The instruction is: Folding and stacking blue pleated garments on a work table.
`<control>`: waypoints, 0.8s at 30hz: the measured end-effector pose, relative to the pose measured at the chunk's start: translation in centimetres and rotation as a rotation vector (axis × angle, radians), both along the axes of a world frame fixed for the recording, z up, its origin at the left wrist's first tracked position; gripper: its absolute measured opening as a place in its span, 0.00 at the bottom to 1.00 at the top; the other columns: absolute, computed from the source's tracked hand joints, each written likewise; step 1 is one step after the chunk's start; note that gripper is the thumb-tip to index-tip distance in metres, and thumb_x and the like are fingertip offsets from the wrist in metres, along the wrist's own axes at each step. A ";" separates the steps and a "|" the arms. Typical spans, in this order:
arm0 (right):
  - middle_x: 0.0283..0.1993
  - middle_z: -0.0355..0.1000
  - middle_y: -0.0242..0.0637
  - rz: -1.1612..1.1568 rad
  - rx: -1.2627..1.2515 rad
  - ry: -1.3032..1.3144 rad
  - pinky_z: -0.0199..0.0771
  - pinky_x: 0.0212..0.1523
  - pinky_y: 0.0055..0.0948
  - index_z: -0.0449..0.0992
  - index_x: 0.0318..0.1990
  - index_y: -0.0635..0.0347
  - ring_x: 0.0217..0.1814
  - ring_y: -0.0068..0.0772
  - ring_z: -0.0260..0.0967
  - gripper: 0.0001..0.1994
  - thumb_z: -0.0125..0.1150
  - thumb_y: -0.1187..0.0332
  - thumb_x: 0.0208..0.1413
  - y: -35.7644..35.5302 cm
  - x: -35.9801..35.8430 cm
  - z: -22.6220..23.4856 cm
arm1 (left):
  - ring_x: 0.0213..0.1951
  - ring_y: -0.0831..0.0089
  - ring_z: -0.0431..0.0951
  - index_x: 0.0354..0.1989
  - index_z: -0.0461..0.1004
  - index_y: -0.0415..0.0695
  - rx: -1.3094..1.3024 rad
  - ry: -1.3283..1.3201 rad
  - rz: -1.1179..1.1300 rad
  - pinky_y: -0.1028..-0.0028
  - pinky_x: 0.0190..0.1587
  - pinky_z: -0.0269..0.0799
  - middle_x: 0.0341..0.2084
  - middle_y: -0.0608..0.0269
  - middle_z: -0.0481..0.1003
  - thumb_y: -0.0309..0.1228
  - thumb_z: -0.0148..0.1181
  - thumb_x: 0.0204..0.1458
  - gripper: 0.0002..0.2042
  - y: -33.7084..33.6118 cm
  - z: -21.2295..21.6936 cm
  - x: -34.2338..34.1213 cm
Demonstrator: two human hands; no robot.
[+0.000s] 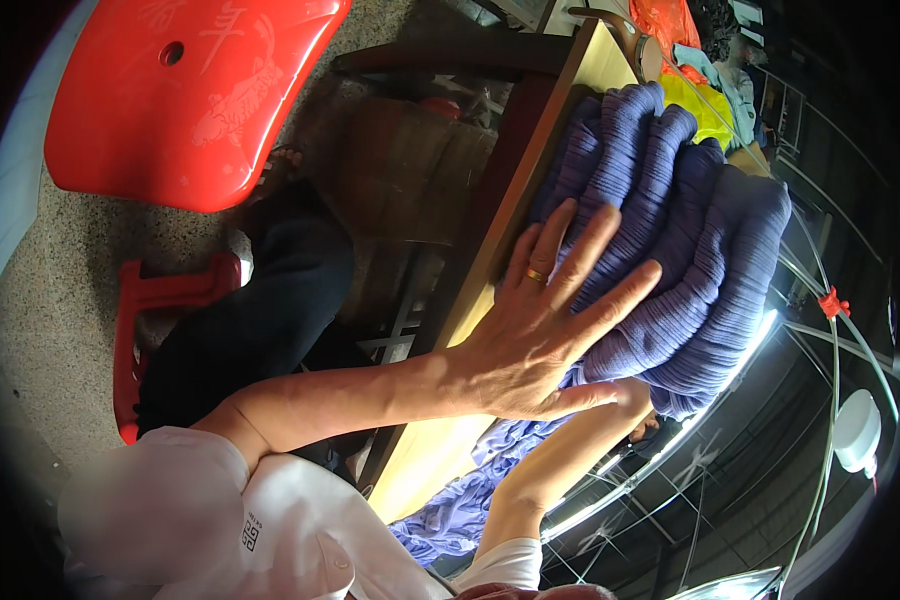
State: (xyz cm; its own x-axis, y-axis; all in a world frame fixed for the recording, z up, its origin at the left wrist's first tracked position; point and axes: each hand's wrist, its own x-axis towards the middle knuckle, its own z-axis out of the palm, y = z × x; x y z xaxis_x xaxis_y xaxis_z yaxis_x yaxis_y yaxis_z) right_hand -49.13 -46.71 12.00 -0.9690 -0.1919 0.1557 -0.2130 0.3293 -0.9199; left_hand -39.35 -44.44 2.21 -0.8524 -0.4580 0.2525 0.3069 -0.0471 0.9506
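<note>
The purple ribbed garment (670, 230) lies bunched in thick folds on the wooden table (440, 450), heaped along the table edge nearest to me and running toward its far end. The knit is fine-ribbed and soft, piled in several rounded ridges; a loose tail of the same cloth trails off the near part of the table toward my body.

My left hand (540, 330) rests flat on top of the heap, fingers spread apart and pressing down, palm near the table edge; it grips nothing. A ring sits on one finger. My right hand (635, 395) reaches in beneath the heap from the near side; only the forearm and wrist show, the fingers are buried under the cloth, so I cannot tell whether they are spread or closed.

Judgement: the step in hand is pressing and steadying the folded bundle, one hand above and one below. The next move would call for keeping even pressure from the top so the ridges do not slide apart, and a firm hold underneath before any lift.

Beyond the heap, yellow cloth (705, 110) lies at the table's far end. A red plastic stool (180, 95) stands on the speckled floor (60, 290) beside the table.
</note>
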 end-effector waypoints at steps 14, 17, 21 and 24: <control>0.78 0.61 0.67 -0.121 0.786 0.625 0.47 0.78 0.79 0.75 0.72 0.58 0.83 0.71 0.54 0.49 0.68 0.27 0.55 10.4 -6.0 -1.3 | 0.85 0.39 0.37 0.85 0.44 0.36 -0.317 0.135 0.111 0.43 0.82 0.36 0.83 0.34 0.44 0.50 0.63 0.68 0.47 -6.3 0.3 -2.7; 0.82 0.54 0.67 -0.149 0.778 0.606 0.46 0.77 0.83 0.64 0.80 0.54 0.85 0.69 0.52 0.54 0.66 0.26 0.55 9.0 -5.7 0.9 | 0.81 0.36 0.52 0.79 0.62 0.38 -0.651 0.421 0.155 0.45 0.80 0.48 0.78 0.36 0.59 0.44 0.60 0.71 0.34 -9.4 8.8 -6.3; 0.84 0.50 0.68 -0.239 0.628 0.521 0.38 0.80 0.82 0.55 0.84 0.58 0.88 0.69 0.45 0.58 0.65 0.27 0.55 11.0 -4.9 1.2 | 0.80 0.40 0.57 0.79 0.66 0.45 -0.929 0.356 -0.210 0.50 0.81 0.51 0.78 0.43 0.63 0.49 0.52 0.75 0.30 -9.3 14.0 -11.5; 0.83 0.52 0.66 -0.342 0.551 0.418 0.41 0.82 0.77 0.57 0.82 0.61 0.88 0.65 0.47 0.53 0.69 0.36 0.58 13.4 -1.9 2.2 | 0.81 0.45 0.58 0.83 0.60 0.49 -1.271 0.108 -0.477 0.51 0.80 0.52 0.79 0.44 0.63 0.57 0.45 0.75 0.35 -9.7 11.2 -15.0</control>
State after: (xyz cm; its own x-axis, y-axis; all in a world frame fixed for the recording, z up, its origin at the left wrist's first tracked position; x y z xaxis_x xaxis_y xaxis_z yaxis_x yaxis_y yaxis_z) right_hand -51.07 -33.33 14.20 -0.8701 -0.0479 0.4905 -0.3101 0.8267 -0.4695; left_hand -54.34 -54.11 13.38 -0.8102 0.4699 0.3505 0.5823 0.7139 0.3890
